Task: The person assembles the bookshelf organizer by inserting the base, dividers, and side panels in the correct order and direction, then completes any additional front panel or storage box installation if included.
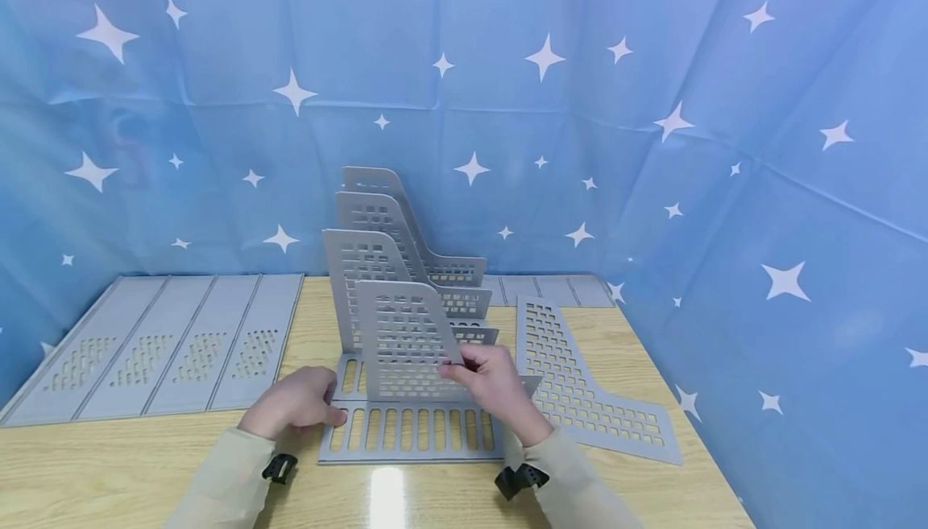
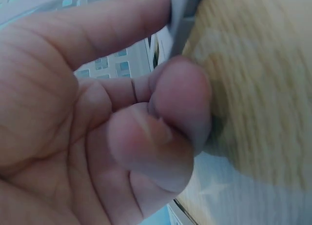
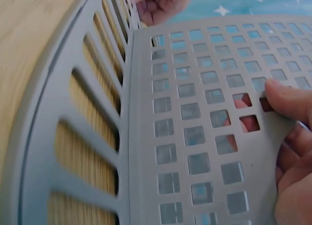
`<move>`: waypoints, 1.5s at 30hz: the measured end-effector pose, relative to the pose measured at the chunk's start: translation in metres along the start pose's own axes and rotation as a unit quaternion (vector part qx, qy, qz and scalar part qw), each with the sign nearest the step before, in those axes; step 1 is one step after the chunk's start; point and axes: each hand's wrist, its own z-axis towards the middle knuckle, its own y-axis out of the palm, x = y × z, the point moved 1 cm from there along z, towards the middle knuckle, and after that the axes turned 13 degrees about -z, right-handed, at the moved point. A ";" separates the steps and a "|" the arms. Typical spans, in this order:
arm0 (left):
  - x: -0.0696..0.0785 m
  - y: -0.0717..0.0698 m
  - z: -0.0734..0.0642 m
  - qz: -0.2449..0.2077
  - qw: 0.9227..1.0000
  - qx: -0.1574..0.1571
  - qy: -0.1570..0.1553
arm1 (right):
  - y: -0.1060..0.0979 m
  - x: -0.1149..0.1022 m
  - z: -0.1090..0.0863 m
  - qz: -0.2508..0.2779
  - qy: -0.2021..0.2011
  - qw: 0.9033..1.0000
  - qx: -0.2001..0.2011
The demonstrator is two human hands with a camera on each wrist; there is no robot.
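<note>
My right hand (image 1: 496, 384) pinches the front upright divider panel (image 1: 402, 344) of a grey plastic file rack at its curved right edge. In the right wrist view, the thumb (image 3: 287, 100) lies on the panel's perforated face while fingers show through its holes behind. The divider's lower edge stands along the slotted base (image 1: 406, 456), which lies flat on the table. At the left end of that base, my left hand (image 1: 300, 400) holds its edge; the left wrist view shows the thumb (image 2: 122, 20) against the grey edge and the other fingers curled. Behind, several similar dividers (image 1: 362, 247) stand upright in a row.
One loose perforated side panel (image 1: 602, 400) lies flat to the right of the rack. Grey panels (image 1: 188, 352) with groups of holes lie side by side at the left. More flat grey panels (image 1: 558, 291) lie at the back by the blue star-patterned curtain (image 1: 464, 70).
</note>
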 end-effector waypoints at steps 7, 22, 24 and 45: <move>-0.002 -0.002 0.002 -0.022 1.000 -0.001 0.018 | 0.018 -0.013 0.008 0.003 -0.006 1.000 0.006; -0.011 -0.009 0.006 -0.121 0.987 -0.039 0.102 | 0.046 -0.031 0.019 -0.038 -0.063 0.996 0.056; -0.010 -0.009 0.005 -0.117 0.989 -0.027 0.091 | 0.046 -0.031 0.019 -0.037 -0.052 0.997 0.046; -0.002 0.005 0.005 -0.063 0.996 0.060 0.004 | 0.027 -0.009 0.018 -0.195 -0.089 0.977 0.009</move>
